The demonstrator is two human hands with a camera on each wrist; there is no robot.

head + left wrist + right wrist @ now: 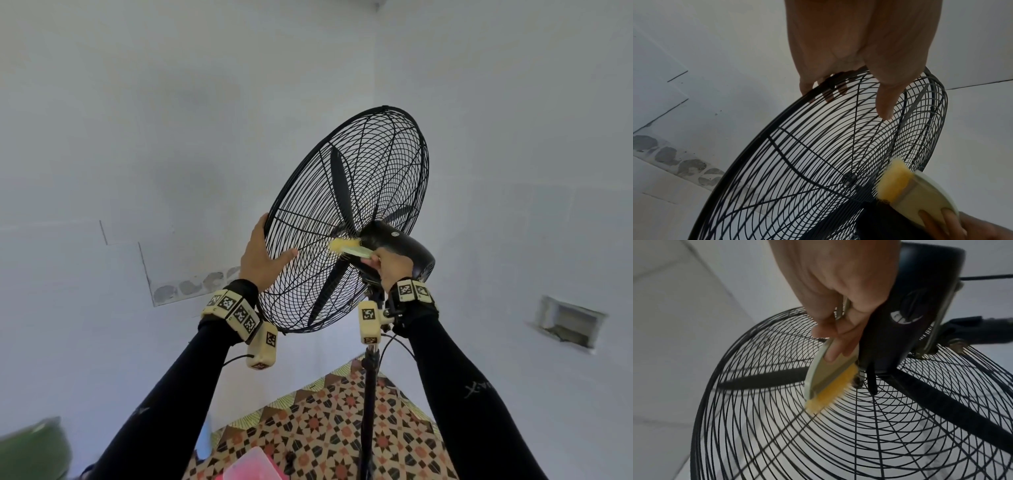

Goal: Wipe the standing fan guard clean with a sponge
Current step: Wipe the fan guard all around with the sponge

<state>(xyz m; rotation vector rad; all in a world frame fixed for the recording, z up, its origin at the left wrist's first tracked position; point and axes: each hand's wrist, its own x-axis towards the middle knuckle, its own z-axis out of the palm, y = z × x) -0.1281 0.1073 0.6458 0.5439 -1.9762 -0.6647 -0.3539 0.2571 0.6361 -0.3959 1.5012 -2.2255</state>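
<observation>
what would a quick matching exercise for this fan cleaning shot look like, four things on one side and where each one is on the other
Things:
1. left hand
2. right hand
3. yellow bristles
4. motor housing

Places:
A. against the guard wires near the hub
B. behind the fan guard, on top of the pole
C. gripping the guard's outer rim
D. holding the pale green brush

Pairs: 1-C, 2-D, 3-A, 4-B

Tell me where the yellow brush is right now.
In the head view the brush sits just right of centre, held in the right hand, bristles on the back of the fan guard beside the motor housing.
</observation>
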